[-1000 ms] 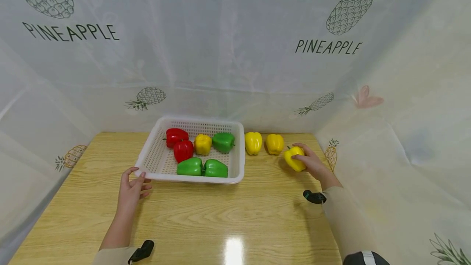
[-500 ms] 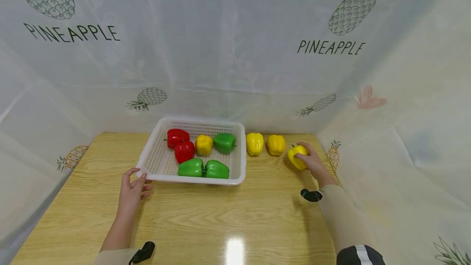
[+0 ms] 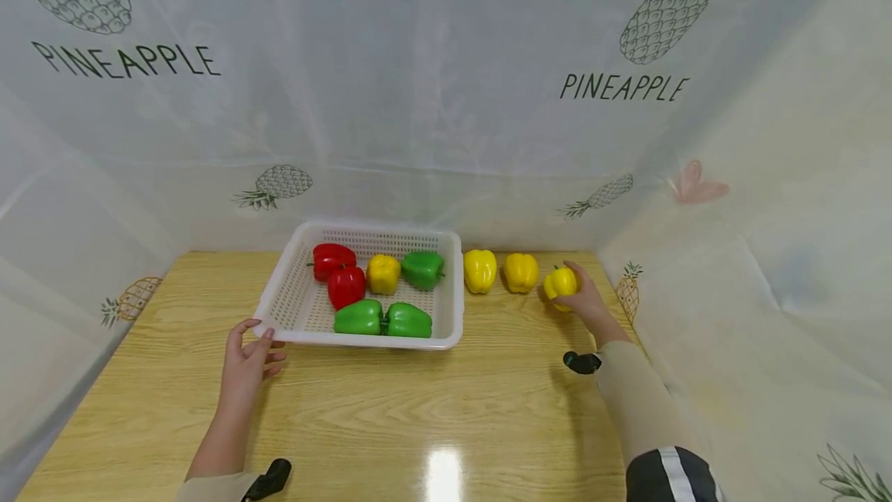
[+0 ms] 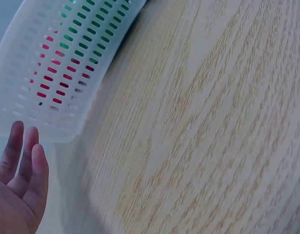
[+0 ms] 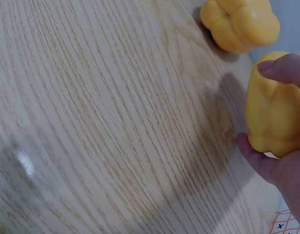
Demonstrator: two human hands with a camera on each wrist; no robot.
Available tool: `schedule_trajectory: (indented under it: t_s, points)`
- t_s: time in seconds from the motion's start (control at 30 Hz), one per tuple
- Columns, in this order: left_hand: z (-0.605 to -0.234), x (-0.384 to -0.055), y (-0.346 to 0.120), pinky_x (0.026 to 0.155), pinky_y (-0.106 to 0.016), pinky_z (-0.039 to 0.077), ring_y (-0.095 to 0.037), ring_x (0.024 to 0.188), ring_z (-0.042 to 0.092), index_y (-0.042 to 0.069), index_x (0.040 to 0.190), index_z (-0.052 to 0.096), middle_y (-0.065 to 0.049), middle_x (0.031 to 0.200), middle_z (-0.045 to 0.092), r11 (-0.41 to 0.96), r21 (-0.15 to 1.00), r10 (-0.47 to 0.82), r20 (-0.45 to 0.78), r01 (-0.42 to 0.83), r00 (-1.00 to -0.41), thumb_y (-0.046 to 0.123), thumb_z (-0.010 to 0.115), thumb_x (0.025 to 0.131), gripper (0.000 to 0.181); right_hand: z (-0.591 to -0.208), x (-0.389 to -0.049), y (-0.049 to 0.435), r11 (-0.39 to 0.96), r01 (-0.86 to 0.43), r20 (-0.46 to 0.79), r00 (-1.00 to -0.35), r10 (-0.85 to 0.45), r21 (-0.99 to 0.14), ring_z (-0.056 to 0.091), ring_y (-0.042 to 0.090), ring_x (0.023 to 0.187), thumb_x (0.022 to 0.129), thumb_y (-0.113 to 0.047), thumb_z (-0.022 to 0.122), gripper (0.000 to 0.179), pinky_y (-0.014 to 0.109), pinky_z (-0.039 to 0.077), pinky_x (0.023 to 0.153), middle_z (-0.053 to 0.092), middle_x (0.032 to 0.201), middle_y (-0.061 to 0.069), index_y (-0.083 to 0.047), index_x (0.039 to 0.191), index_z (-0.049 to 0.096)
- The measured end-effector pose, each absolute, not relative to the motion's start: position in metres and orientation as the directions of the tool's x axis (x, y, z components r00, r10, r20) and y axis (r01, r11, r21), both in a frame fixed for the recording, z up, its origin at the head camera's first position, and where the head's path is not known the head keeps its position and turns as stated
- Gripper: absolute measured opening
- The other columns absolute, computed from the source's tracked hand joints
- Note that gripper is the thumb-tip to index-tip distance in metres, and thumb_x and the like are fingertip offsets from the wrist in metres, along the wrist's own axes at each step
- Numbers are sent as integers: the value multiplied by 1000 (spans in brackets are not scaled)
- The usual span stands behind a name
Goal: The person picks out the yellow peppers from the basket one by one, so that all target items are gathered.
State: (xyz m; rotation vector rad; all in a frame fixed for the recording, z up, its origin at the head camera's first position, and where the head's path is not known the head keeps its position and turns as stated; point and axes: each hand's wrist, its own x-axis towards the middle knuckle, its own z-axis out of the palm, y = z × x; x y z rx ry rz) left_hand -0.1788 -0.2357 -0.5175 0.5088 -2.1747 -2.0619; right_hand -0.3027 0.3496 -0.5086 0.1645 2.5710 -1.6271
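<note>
My right hand [image 3: 588, 299] grips a yellow bell pepper [image 3: 560, 285] at the right end of the table; thumb and fingers lie around its sides in the right wrist view, where the held pepper [image 5: 275, 114] stands upright. To its left sit two more yellow bell peppers, one nearer [image 3: 521, 273] and one beside the basket [image 3: 480, 270]. My left hand [image 3: 244, 362] pinches the near left corner of a white plastic basket [image 3: 293, 335] between thumb and index finger. Its other fingers [image 4: 38, 170] extend below the rim in the left wrist view.
Inside the basket lie two red bell peppers [image 3: 346, 287], one yellow bell pepper [image 3: 384, 275] and three green bell peppers [image 3: 409, 320]. A wooden table [image 3: 390, 417] carries everything. Pineapple-print curtains [image 3: 432, 99] hang behind and along both sides.
My right hand has moved slightly away from me with the yellow pepper, turning it from tilted to more upright, in line with the other two. My left hand stays at the basket's corner.
</note>
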Motion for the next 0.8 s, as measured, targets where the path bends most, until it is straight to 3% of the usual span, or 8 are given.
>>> schedule_trajectory:
  t_s: [0.5, 0.67, 0.8]
  points:
    - [-519, -179, -237, 66, -28, 56, -10, 74, 67, 33, 128, 30, 17, 81, 66, 76, 981, -298, -150, -180, -943, 34, 48, 103, 31, -509, -318, 351, 585, 145, -182, -983, -4, -798, 26, 48, 128, 76, 15, 68, 107, 45, 44, 83, 3, 154, 30, -18, 157, 6]
    - [-519, -179, -237, 65, -28, 56, -12, 74, 67, 36, 124, 31, 12, 83, 68, 60, 983, -293, -149, -174, -944, 33, 49, 103, 28, -510, -321, 353, 605, 158, -181, -983, 23, -780, 25, 49, 129, 77, 11, 72, 107, 53, 42, 91, 5, 153, 31, -18, 157, 7]
    - [-518, -179, -236, 65, -27, 56, -11, 73, 67, 36, 124, 32, 14, 81, 67, 47, 982, -303, -163, -186, -939, 32, 49, 103, 28, -513, -321, 353, 632, 159, -180, -983, 32, -758, 22, 51, 133, 79, 3, 75, 104, 63, 33, 101, 6, 153, 32, -16, 157, 8]
